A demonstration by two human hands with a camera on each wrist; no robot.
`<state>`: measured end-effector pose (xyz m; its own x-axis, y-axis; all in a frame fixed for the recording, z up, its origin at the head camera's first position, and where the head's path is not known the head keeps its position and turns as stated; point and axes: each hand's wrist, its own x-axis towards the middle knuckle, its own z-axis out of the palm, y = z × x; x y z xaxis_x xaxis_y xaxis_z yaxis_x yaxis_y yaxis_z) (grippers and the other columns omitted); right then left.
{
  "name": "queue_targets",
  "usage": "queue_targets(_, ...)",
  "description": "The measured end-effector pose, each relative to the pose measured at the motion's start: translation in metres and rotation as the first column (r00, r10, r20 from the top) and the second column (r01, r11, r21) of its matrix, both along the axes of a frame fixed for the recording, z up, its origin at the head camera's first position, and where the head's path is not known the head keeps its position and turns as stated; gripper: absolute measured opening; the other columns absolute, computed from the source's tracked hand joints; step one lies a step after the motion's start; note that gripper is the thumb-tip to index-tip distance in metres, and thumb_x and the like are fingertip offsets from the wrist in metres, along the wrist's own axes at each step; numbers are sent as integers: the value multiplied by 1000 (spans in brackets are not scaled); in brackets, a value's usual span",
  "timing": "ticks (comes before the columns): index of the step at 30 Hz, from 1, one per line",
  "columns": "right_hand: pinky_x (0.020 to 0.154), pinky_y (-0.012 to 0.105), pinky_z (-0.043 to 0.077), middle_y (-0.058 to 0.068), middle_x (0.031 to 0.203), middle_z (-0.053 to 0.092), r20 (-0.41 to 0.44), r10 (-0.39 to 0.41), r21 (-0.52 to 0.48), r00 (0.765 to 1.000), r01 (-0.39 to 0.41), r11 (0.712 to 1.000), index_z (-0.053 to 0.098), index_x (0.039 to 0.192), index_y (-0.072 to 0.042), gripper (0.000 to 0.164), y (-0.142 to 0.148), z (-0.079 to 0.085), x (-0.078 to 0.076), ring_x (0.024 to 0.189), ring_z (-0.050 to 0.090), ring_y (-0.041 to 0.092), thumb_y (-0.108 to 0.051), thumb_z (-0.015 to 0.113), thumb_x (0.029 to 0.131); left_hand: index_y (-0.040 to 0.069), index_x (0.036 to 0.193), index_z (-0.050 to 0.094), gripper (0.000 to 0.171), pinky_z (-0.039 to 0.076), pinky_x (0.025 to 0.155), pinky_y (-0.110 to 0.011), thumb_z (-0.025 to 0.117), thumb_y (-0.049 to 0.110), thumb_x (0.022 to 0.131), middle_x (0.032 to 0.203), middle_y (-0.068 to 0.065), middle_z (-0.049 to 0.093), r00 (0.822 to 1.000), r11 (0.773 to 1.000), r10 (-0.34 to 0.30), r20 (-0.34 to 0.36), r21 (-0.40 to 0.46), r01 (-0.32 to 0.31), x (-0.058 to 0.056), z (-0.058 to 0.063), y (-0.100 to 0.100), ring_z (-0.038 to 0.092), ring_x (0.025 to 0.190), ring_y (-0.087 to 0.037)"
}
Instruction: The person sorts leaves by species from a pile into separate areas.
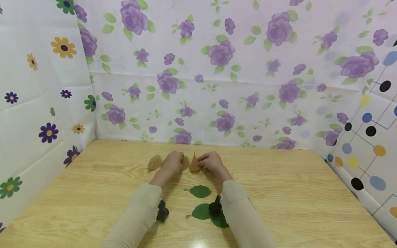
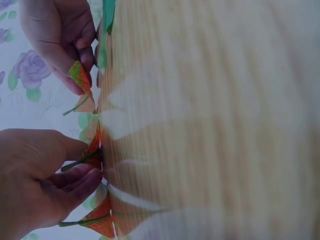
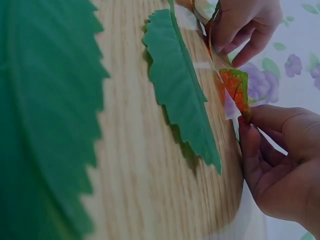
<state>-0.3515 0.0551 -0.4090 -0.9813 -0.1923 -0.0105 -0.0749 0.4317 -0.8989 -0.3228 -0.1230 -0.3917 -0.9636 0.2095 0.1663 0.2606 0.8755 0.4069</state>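
Observation:
My left hand [image 1: 172, 163] reaches to the back of the table and pinches an orange leaf [image 2: 93, 147] between thumb and fingertips. Part of an orange leaf [image 1: 185, 163] shows just right of those fingers in the head view. Beside it, my right hand [image 1: 212, 162] pinches the edge of another orange leaf [image 1: 194, 164], whose stem points away from me. In the right wrist view this leaf [image 3: 236, 91] looks red with a green edge and stands tilted at the fingertips. Left of my left hand lies one more orange leaf [image 1: 154, 162].
Closer to me, green toothed leaves lie on the wooden table [image 1: 108, 193]: one leaf [image 1: 200, 191] between the forearms, a second leaf [image 1: 201, 211] nearer, and a third leaf [image 1: 221, 221] partly under the right wrist camera [image 1: 215, 208]. A flowered cloth [image 1: 198, 103] hangs behind the table.

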Motion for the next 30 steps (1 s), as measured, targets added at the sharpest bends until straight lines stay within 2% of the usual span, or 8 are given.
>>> queue_targets(6,54,24,51,7,81,70,-7,1,19,1000,-1,1000,73,97,2,14,0,2,1,66,61,13,0,72,83,-4,95,62,17,50,72,-38,62,-13,80,91,-14,58,1000,1000,14,24,-2,-14,-2,1,0,57,87,-29)
queue_targets(12,54,23,52,8,81,70,-19,1,33,1000,0,999,72,95,3,13,-1,1,1,63,60,12,3,72,82,-5,96,61,16,52,73,-38,65,-10,81,93,-16,60,999,1000,31,38,-5,-31,-3,1,0,59,88,-31)
queue_targets(16,53,21,51,9,81,69,-25,5,45,1000,-4,999,72,95,4,13,-2,1,2,60,58,11,4,70,83,0,85,58,11,50,67,-36,66,-8,81,82,-12,56,999,999,38,38,-8,-38,-4,1,-1,57,79,-27)
queue_targets(19,54,21,51,8,81,68,-28,10,53,1000,-8,999,71,96,4,13,-3,2,3,60,59,11,4,69,83,3,76,55,15,48,64,-35,66,-7,80,76,-9,52,999,999,40,27,-18,-39,-5,0,-1,54,74,-25)
queue_targets(24,58,25,53,10,87,68,-17,17,76,1000,-15,997,70,102,4,19,-3,8,6,69,61,15,0,69,83,4,69,53,20,46,60,-33,64,-8,79,72,-7,50,999,999,39,6,-27,-39,-5,-1,2,50,69,-22)
queue_targets(30,69,30,54,14,100,68,-8,44,141,999,-42,989,67,110,4,29,3,20,6,83,64,22,-7,71,83,4,69,55,18,46,59,-32,63,-9,79,72,-7,52,999,999,47,-2,-23,-47,-3,0,4,50,67,-22)
